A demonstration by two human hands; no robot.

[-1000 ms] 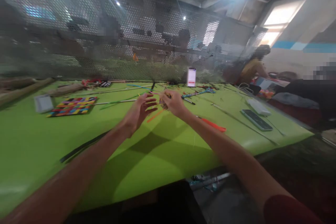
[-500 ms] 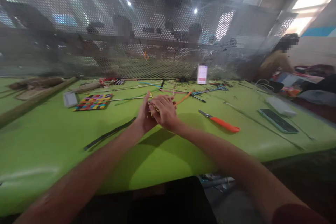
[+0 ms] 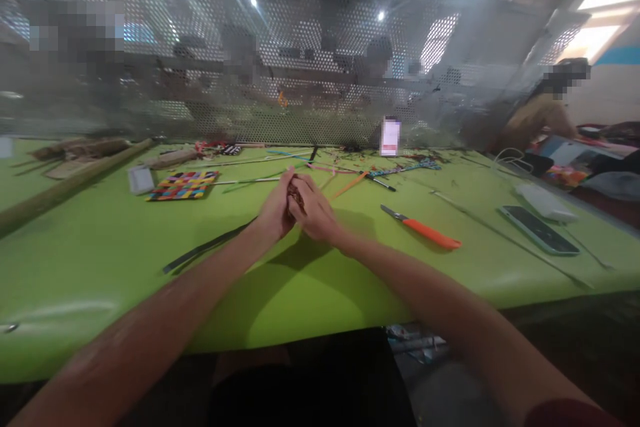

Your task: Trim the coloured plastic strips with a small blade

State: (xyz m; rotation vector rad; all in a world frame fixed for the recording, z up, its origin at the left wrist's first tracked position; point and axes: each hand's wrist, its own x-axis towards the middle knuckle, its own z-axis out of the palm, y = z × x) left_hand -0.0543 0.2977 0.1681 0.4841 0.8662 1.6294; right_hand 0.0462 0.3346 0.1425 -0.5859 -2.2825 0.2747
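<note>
My left hand (image 3: 277, 213) and my right hand (image 3: 316, 210) are cupped together above the middle of the green table (image 3: 240, 307). Between them they press a small reddish-brown woven-looking object (image 3: 296, 196), mostly hidden by palms and fingers. Beneath my left wrist runs a dark flat strip (image 3: 210, 244). An orange strip (image 3: 351, 183) lies just beyond my right hand. To the right rests a knife with an orange handle (image 3: 431, 233), its blade pointing toward the back left.
A colourful woven mat (image 3: 183, 185) and a white box (image 3: 141, 180) lie at left, near a long bamboo pole (image 3: 75, 183). Thin strips and a pen (image 3: 383, 181) are scattered behind my hands. At right lie a phone (image 3: 537, 229) and a long thin stick (image 3: 510, 237). A perforated metal screen (image 3: 320, 97) stands behind.
My hands have closed more tightly, with the fingers now wrapped round the object instead of laid flatter over it. The whole view has shifted slightly.
</note>
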